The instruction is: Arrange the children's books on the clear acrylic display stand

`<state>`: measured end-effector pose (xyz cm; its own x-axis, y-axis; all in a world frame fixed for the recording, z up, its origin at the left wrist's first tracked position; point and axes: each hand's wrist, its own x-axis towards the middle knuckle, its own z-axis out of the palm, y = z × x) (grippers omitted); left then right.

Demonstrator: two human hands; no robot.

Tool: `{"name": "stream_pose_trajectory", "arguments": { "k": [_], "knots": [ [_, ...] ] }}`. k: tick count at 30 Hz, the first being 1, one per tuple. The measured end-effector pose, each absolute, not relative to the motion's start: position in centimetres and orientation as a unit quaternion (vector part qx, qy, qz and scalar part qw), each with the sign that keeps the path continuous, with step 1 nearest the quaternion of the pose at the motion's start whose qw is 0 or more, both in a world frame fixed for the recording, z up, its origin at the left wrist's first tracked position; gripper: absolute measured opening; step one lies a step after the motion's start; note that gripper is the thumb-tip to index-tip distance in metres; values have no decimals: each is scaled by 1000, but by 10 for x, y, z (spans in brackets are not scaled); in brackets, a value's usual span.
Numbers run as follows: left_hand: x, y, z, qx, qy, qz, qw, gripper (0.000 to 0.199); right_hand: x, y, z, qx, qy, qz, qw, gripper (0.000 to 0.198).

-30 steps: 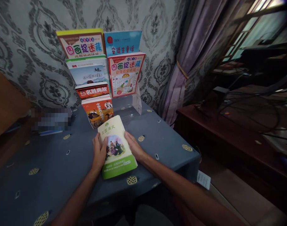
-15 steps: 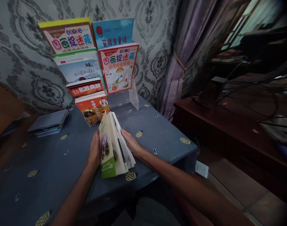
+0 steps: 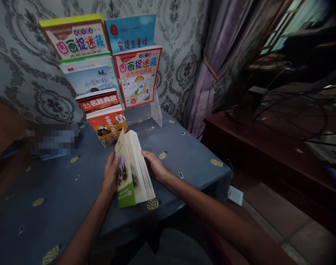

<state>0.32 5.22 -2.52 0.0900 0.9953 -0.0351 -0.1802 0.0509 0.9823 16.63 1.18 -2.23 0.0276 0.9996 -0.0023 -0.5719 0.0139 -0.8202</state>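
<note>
A book [image 3: 126,176] with a cream and green cover stands tilted over the front part of the table, its front cover lifted a little from the pages. My left hand [image 3: 111,173] grips the cover side, the thumb lying on the cover and the other fingers hidden. On the page-edge side, my right hand [image 3: 155,165] holds the book with its fingers mostly out of sight behind it. Just beyond the book, an orange book [image 3: 108,127] leans in the lowest left tier of a clear display rack [image 3: 156,112].
Higher tiers hold a red-bordered picture book [image 3: 137,79], a blue book [image 3: 131,33] and others. A blurred-out stack [image 3: 56,140] lies at the left on the blue tablecloth [image 3: 85,195]. Rightward are a purple curtain [image 3: 209,70] and a dark red cabinet [image 3: 239,143] with tangled cables.
The fanned pages at the right of the book have come together into a tighter block. My left thumb now rests on the cover. The view has shifted slightly.
</note>
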Motion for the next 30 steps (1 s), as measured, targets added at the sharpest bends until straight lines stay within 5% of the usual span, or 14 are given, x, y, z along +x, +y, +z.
{"name": "stream_pose_trajectory", "arguments": {
  "k": [8,17,30],
  "knots": [
    [3,56,-24,418,434,547,581,83,171,12,-23,-397,-351,544,650,53],
    [2,50,-8,392,392,593,583,65,175,15,-19,-359,-329,586,648,56],
    [1,38,11,433,331,527,652,69,185,41,20,-375,-473,469,644,58]
  ]
}}
